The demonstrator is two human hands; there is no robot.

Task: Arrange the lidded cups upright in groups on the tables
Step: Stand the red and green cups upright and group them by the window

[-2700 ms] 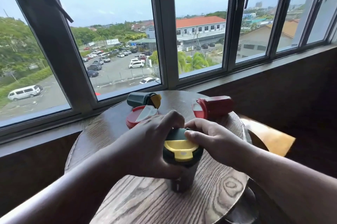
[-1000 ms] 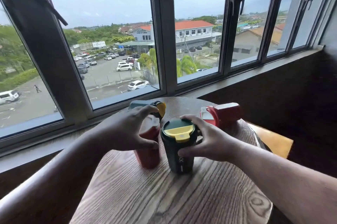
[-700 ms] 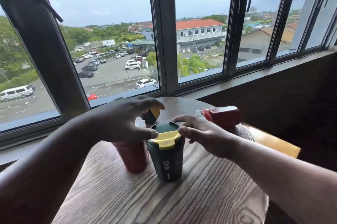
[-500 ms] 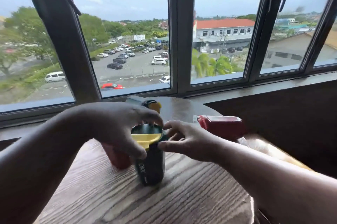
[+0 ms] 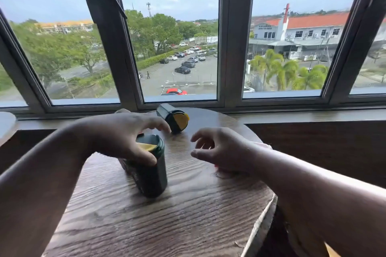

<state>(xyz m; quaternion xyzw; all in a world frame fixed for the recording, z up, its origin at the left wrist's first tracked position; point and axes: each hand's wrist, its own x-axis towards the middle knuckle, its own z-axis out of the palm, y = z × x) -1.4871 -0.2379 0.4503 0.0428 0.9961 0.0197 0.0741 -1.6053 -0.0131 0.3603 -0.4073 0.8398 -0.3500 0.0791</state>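
Standing green cup [image 5: 153,175] | round wood-grain table [image 5: 188,215] | window [image 5: 179,33] behind

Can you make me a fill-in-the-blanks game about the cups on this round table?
1. The dark green cup with a yellow lid under the left hand stands ____.
2. The other dark green cup with a yellow lid, near the window, lies on its ____.
3. The right hand holds ____.
4. The round table is made of ____.

Missing words: upright; side; nothing; wood
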